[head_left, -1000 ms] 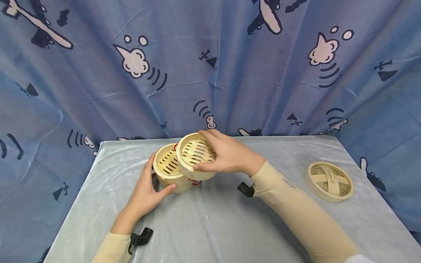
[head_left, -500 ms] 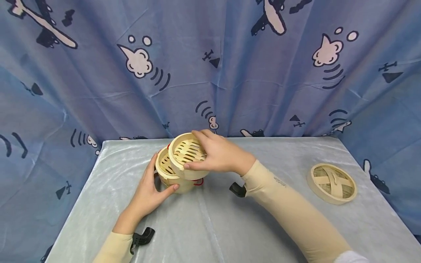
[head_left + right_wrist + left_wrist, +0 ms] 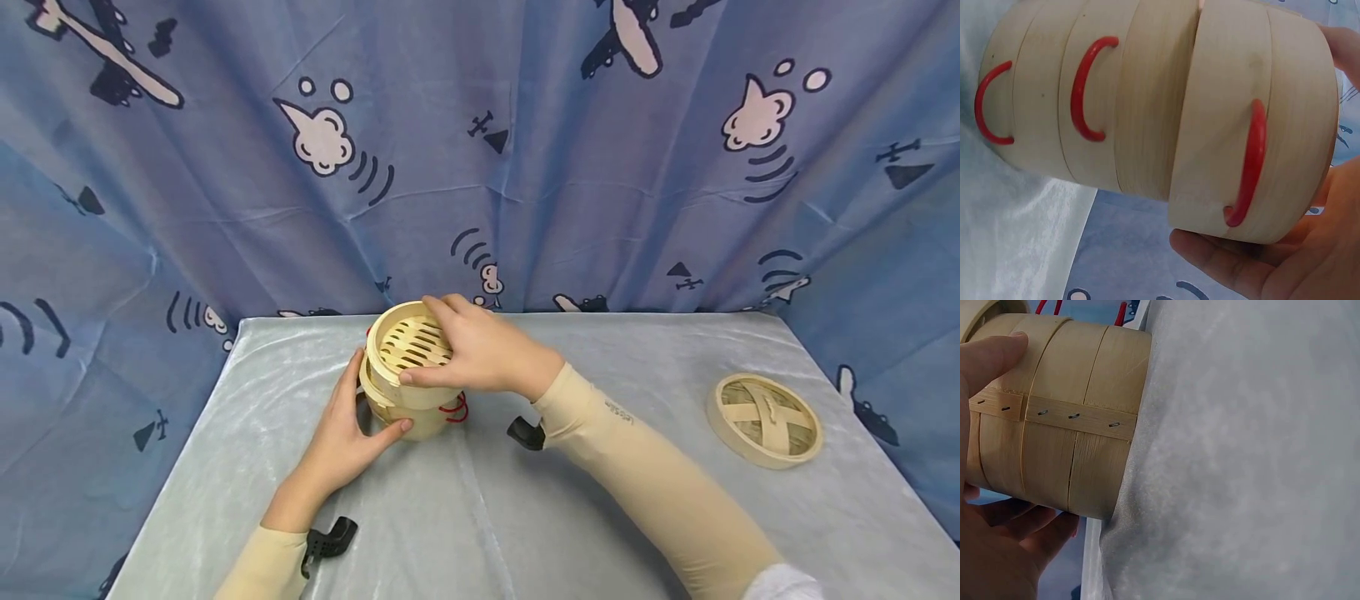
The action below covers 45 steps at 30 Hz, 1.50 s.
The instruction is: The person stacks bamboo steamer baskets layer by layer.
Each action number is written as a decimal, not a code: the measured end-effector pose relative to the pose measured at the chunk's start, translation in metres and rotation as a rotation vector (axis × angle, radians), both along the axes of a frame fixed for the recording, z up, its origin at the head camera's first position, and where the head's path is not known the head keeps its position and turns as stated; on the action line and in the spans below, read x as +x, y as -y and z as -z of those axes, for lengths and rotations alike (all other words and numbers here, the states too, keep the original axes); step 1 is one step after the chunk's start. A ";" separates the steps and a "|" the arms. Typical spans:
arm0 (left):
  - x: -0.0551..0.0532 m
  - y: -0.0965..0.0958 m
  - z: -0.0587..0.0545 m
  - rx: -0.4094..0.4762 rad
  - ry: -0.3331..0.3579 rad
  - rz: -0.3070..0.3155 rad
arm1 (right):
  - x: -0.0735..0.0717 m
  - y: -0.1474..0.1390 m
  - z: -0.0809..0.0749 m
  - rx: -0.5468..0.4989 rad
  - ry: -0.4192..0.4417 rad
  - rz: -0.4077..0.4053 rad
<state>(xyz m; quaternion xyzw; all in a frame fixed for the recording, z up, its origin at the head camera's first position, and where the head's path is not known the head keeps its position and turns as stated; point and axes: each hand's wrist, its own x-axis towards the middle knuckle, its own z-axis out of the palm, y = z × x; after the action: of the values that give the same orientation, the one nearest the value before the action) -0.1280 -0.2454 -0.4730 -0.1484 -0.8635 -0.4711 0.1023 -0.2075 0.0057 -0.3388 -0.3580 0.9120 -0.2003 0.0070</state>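
Pale, matt bamboo steamer tiers point(image 3: 408, 379) with glossy red plastic handles point(image 3: 1088, 89), on shiny, crushed-velvet-like grey tablecloth point(image 3: 570, 517); woven bamboo lid point(image 3: 763, 419).

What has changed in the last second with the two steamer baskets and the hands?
The right hand carried the upper basket leftward, from overhanging to nearly centred over the lower basket, though still tilted and not seated. The left hand kept holding the lower basket. The lid stayed at the right.
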 end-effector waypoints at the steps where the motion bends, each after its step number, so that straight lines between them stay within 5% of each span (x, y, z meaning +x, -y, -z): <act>1: 0.000 0.000 0.000 0.000 0.001 0.000 | 0.000 0.001 0.001 -0.002 0.002 0.002; 10: 0.000 -0.003 -0.002 0.016 0.020 -0.002 | 0.000 0.012 0.000 -0.013 -0.013 -0.007; 26: -0.004 -0.006 -0.003 -0.002 -0.044 0.012 | 0.000 0.018 0.001 -0.004 -0.061 0.024; 45: 0.000 -0.001 -0.001 -0.010 -0.016 0.011 | -0.001 0.013 0.005 0.018 -0.021 0.029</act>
<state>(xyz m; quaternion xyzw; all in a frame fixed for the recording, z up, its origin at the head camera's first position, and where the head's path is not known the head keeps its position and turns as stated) -0.1275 -0.2442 -0.4725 -0.1574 -0.8641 -0.4663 0.1058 -0.2090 -0.0071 -0.3439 -0.3465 0.9189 -0.1885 -0.0022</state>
